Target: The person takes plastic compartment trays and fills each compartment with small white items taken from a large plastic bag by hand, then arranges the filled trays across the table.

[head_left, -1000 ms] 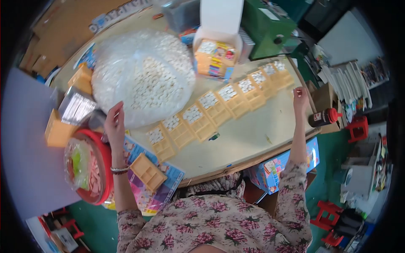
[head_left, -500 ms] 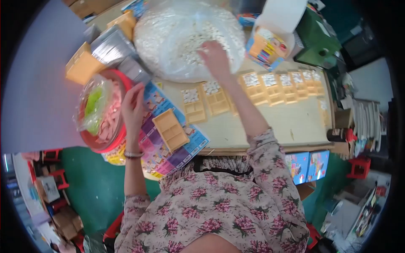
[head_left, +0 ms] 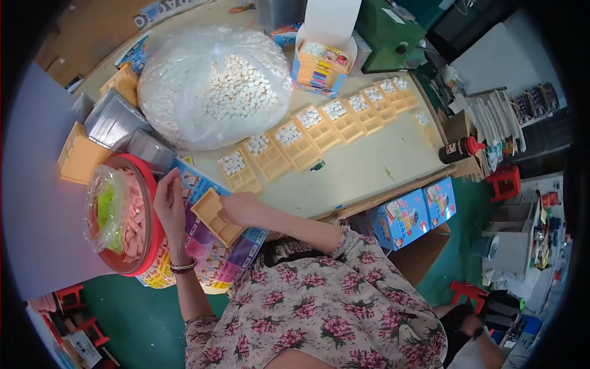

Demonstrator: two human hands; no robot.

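A beige compartment tray (head_left: pixel 216 219) lies tilted on printed colour sheets (head_left: pixel 198 241). My right hand (head_left: pixel 241 209) is over the tray's right side, fingers bent down and closed; whatever they hold is hidden. To the tray's left, my left hand (head_left: pixel 169 198) is raised by the rim of a red bowl (head_left: pixel 153 232), its fingers bent together. I cannot make out anything between them. Pink pieces (head_left: pixel 133 221) and a clear bag with green pieces (head_left: pixel 107 215) lie in the bowl. Behind stands a large clear bag of small white pieces (head_left: pixel 236 89).
Several beige trays (head_left: pixel 319 132) with white pieces in their far compartments form a slanting row. An open carton (head_left: pixel 322 64) stands behind them. Silver packs (head_left: pixel 117 123) are at the left, a black bottle with red cap (head_left: pixel 458 149) at the right edge. Blue boxes (head_left: pixel 402 218) are below the table.
My right hand has moved from the bag of white pieces down to the tray on the sheets. My left hand stays beside the bowl. The view has shifted to the right.
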